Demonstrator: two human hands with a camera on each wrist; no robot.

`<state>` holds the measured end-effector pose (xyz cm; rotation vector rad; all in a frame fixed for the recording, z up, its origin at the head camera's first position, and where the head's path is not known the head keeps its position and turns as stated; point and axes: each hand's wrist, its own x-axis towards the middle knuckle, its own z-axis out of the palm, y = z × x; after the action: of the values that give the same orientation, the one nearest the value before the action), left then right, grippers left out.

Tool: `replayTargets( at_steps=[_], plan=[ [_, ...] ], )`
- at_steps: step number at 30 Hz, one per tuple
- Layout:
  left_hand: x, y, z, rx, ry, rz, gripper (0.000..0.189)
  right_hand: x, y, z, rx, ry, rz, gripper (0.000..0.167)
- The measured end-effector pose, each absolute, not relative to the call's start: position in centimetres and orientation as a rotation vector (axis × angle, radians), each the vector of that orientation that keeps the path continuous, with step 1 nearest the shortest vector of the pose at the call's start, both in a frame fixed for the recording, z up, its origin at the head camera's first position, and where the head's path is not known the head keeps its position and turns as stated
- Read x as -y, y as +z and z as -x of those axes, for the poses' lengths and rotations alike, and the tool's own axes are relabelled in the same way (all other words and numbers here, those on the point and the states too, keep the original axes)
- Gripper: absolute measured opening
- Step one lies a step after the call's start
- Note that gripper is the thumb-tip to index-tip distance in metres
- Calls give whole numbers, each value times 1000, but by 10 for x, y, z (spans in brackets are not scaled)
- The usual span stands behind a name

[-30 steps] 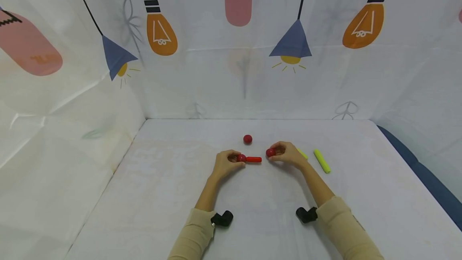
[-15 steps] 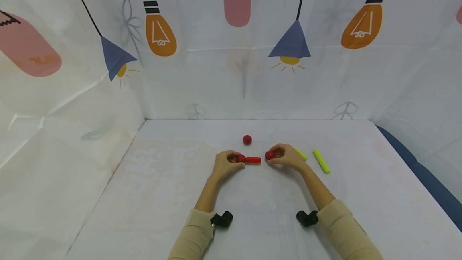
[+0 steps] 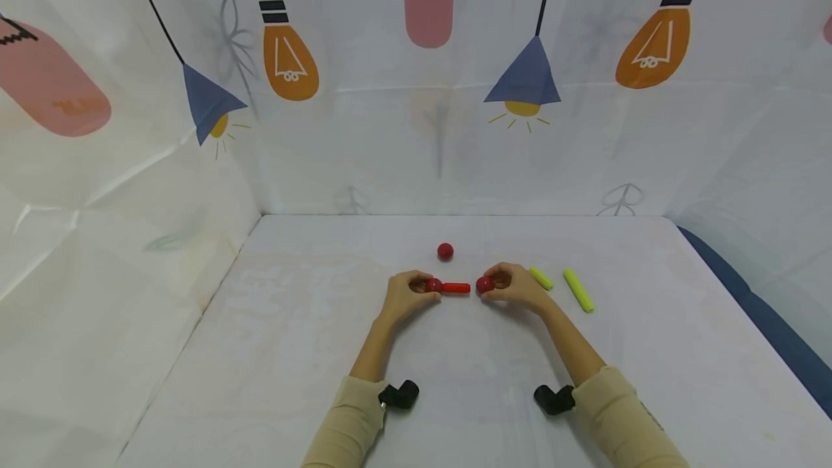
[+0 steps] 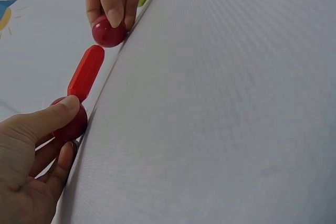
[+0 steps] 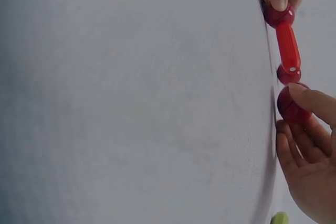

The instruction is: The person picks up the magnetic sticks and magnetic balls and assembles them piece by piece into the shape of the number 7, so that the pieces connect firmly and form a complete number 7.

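My left hand (image 3: 404,296) pinches a dark red ball (image 4: 72,124) between thumb and fingers, low over the table. From that ball a bright red rod (image 3: 456,288) juts out to the right, its near end against the ball. In my right hand (image 3: 516,286) a second dark red ball (image 3: 484,284) is pinched, facing the rod's free end with a small gap between them. A third red ball (image 3: 445,251) lies on the table behind the rod, touched by neither hand.
Two yellow-green rods lie right of my right hand: a nearer-in one (image 3: 541,278) and a longer-looking one (image 3: 578,290). The white table (image 3: 312,381) meets a printed white curtain (image 3: 390,150) at the back.
My right hand has moved slightly left and toward me, bringing its ball in line with the rod's free end. My left hand, its ball and the rod have stayed put.
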<state>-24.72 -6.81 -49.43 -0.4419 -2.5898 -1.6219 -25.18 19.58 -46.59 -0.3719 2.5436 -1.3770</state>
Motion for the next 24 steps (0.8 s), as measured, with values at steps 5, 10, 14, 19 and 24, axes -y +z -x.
replayTargets(
  at_steps=[5, 10, 14, 19, 24],
  plan=[
    [69, -494, 246, 2590, -1620, 436, 33, -194, -467, 251, -2554, -1358, 395, 40],
    [68, -495, 247, 2575, -1622, 441, 34, -193, -469, 252, -2570, -1353, 415, 40],
    [69, -496, 247, 2566, -1620, 455, 34, -192, -468, 252, -2575, -1352, 420, 40],
    [68, -495, 247, 2569, -1610, 453, 34, -191, -467, 251, -2588, -1336, 427, 39],
    [67, -495, 247, 2574, -1612, 441, 34, -190, -468, 251, -2590, -1328, 447, 39]
  ],
)
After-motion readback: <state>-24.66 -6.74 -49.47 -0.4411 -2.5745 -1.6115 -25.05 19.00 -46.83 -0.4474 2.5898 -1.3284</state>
